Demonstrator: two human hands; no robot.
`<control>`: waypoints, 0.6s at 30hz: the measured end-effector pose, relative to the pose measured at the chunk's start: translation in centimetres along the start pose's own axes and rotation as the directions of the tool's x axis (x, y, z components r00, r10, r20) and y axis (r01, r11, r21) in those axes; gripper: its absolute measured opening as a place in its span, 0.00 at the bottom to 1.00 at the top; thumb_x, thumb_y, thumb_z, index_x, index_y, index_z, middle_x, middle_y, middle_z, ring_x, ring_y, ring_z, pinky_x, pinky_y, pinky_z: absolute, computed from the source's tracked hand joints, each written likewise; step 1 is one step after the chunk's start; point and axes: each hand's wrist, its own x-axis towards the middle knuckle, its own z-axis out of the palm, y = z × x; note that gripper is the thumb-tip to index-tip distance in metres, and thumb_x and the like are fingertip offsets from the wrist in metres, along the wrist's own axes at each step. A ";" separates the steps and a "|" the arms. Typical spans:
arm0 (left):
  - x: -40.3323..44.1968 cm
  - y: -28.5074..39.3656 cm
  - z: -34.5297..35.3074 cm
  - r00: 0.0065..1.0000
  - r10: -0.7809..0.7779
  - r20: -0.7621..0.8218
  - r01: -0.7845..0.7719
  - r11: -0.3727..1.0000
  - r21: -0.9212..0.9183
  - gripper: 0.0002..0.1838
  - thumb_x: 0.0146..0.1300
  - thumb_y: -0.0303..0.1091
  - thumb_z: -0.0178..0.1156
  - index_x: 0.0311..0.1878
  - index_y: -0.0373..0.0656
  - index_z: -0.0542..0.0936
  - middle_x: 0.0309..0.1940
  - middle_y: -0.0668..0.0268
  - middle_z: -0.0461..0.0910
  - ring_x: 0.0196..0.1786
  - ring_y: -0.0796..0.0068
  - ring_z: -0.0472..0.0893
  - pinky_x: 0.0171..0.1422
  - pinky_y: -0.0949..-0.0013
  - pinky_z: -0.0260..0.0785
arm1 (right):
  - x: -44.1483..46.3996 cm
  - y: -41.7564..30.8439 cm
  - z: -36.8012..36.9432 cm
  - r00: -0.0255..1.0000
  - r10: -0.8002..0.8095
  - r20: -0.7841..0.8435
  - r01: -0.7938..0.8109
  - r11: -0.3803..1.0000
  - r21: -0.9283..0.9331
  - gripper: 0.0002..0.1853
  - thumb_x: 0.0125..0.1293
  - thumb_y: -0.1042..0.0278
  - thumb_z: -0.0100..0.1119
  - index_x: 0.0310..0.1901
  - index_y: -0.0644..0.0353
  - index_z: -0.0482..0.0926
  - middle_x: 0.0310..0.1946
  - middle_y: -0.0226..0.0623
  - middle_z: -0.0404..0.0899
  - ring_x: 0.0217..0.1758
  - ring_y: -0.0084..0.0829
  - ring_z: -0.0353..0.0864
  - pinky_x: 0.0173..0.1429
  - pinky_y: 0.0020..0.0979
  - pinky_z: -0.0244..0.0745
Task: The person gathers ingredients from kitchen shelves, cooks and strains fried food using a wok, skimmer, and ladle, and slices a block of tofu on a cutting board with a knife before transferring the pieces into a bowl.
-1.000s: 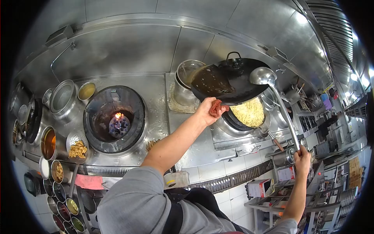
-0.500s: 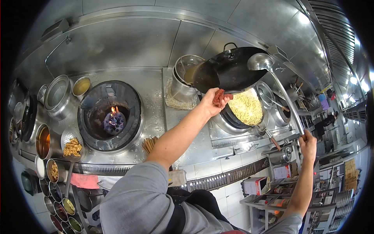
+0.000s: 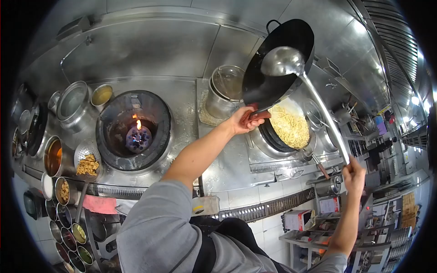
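Note:
My left hand (image 3: 246,122), wrapped in a dark red cloth (image 3: 260,117), grips a black wok (image 3: 257,84) by its near side. The wok is held in the air, tilted steeply with its dark inside showing. My right hand (image 3: 353,175) is closed round the end of a long steel ladle (image 3: 324,107). The ladle's bowl overlaps the wok's inside; whether they touch I cannot tell. Just left of the wok stands a metal pot (image 3: 218,105) with a strainer in it. Below the wok, noodles (image 3: 291,129) fill another vessel on the right burner.
A flame burns in the open left burner (image 3: 136,136). Fried pieces lie in a perforated skimmer (image 3: 88,175). Around it stand a pot of orange liquid (image 3: 53,154), a bowl of yellow liquid (image 3: 102,94) and several seasoning tins. A shelf rack (image 3: 314,236) stands at lower right.
The wok has risen and tipped more upright, away from the pot. Brown liquid seen at its lip earlier no longer shows. The ladle's bowl has moved left over the wok's inside.

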 end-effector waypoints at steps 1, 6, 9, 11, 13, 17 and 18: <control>-1.8 0.3 0.1 0.996 0.057 -0.064 -0.055 0.998 0.031 0.29 0.65 0.37 0.41 0.64 0.25 0.66 0.35 0.54 0.74 0.23 0.77 0.67 0.18 0.81 0.59 | -1.4 -0.6 1.1 1.000 -0.005 0.014 0.005 1.000 0.016 0.18 0.55 0.78 0.58 0.49 0.69 0.80 0.16 0.29 0.63 0.20 0.15 0.60 0.23 0.24 0.58; -14.9 -2.5 0.0 0.814 0.320 -0.484 -0.292 0.947 0.134 0.24 0.57 0.32 0.51 0.57 0.31 0.72 0.47 0.49 0.79 0.27 0.75 0.70 0.23 0.76 0.63 | -10.0 -1.4 10.6 0.995 0.033 0.091 -0.064 0.927 0.368 0.06 0.56 0.78 0.60 0.35 0.69 0.77 0.18 0.23 0.61 0.22 0.16 0.58 0.24 0.24 0.54; -24.9 -7.2 0.1 0.616 0.512 -0.599 -0.356 0.859 0.368 0.19 0.55 0.28 0.53 0.51 0.35 0.74 0.42 0.53 0.82 0.33 0.69 0.81 0.27 0.71 0.68 | -16.7 -1.7 19.4 0.954 0.116 0.278 -0.276 0.702 0.656 0.05 0.57 0.77 0.61 0.34 0.66 0.77 0.18 0.22 0.62 0.21 0.15 0.58 0.24 0.22 0.54; -30.9 -10.0 0.8 0.447 0.595 -0.668 -0.412 0.800 0.436 0.17 0.55 0.29 0.53 0.49 0.36 0.74 0.39 0.53 0.83 0.34 0.66 0.83 0.29 0.69 0.71 | -19.6 -5.4 22.6 0.871 0.128 0.475 -0.473 0.482 0.738 0.05 0.59 0.77 0.61 0.36 0.64 0.76 0.18 0.22 0.65 0.19 0.14 0.62 0.22 0.21 0.56; -35.8 -11.1 1.1 0.264 0.578 -0.772 -0.437 0.785 0.439 0.16 0.56 0.29 0.53 0.48 0.37 0.74 0.38 0.52 0.83 0.35 0.64 0.83 0.30 0.67 0.73 | -21.0 -9.2 25.4 0.825 0.100 0.557 -0.541 0.428 0.724 0.05 0.60 0.78 0.59 0.37 0.63 0.74 0.17 0.24 0.67 0.15 0.15 0.65 0.18 0.21 0.59; -43.7 -10.6 1.3 0.145 0.617 -0.774 -0.438 0.741 0.509 0.13 0.59 0.30 0.52 0.47 0.41 0.75 0.37 0.58 0.83 0.34 0.67 0.82 0.32 0.68 0.74 | -20.3 -15.2 27.7 0.699 -0.039 0.714 -0.635 0.426 0.645 0.05 0.61 0.79 0.59 0.37 0.64 0.72 0.16 0.28 0.69 0.13 0.20 0.68 0.16 0.23 0.62; -46.3 -10.3 -0.8 0.113 0.565 -0.817 -0.416 0.774 0.477 0.11 0.61 0.29 0.51 0.46 0.41 0.76 0.36 0.58 0.83 0.32 0.68 0.81 0.32 0.69 0.74 | -20.0 -16.6 28.0 0.667 -0.048 0.744 -0.658 0.429 0.618 0.06 0.60 0.80 0.59 0.37 0.65 0.72 0.16 0.28 0.69 0.12 0.20 0.68 0.16 0.23 0.62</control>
